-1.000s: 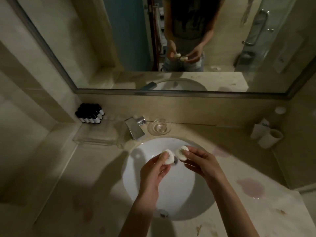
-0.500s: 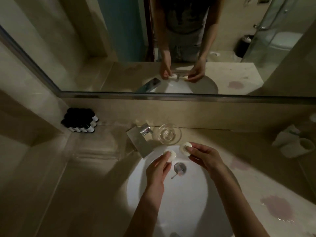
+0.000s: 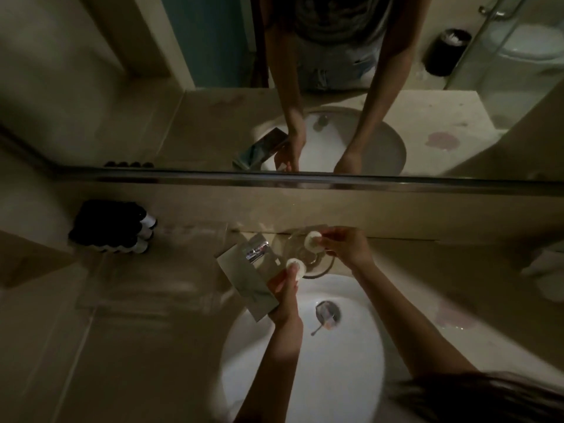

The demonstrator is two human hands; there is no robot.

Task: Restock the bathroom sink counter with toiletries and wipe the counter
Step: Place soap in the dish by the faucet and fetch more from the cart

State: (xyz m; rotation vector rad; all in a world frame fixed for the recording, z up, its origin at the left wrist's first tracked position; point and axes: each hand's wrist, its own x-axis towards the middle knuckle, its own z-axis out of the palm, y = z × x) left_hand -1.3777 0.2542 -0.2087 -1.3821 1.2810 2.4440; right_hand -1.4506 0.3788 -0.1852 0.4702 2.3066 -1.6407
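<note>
Restocking step, by all signs, with wiping not yet begun. Pinched a small white soap disc [image 3: 312, 240] in the right hand [image 3: 348, 247] grip, thumb against fingertips, above the far side of the glass dish [image 3: 320, 270] at 12 o'clock of the sink basin [image 3: 305, 377]. Pinched a second soap disc [image 3: 295, 267] the same way in the left hand [image 3: 285, 300] grip, over the dish's near side toward 7 o'clock, just beside the faucet [image 3: 244, 279]. Could not tell contact with the glass for either disc. Judged the next move as lowering both discs into the dish and spreading the grips to release, gently, given thin glass next to a steel spout. After that, presumably, fetching a cloth, with none in view.

Found the tabletop [image 3: 137, 361] pale, stone-like and dimly lit. Noted a pinkish stain [image 3: 451, 319] at 3 o'clock of the basin, a likely target for wiping. Saw a cluster of small black-capped bottles [image 3: 113, 227] at 10 o'clock against the back wall, and a clear tray [image 3: 137, 297], blurred, nearer at 9 o'clock. Made out white cups [image 3: 546, 270] at the 3 o'clock edge, partly cut off. Spotted a thin stick-like thing [image 3: 317, 331] by the drain [image 3: 327, 312], too small to identify. Along 12 o'clock, a wide mirror [image 3: 198, 102] reflecting arms, basin and a dark bin [image 3: 447, 53].
</note>
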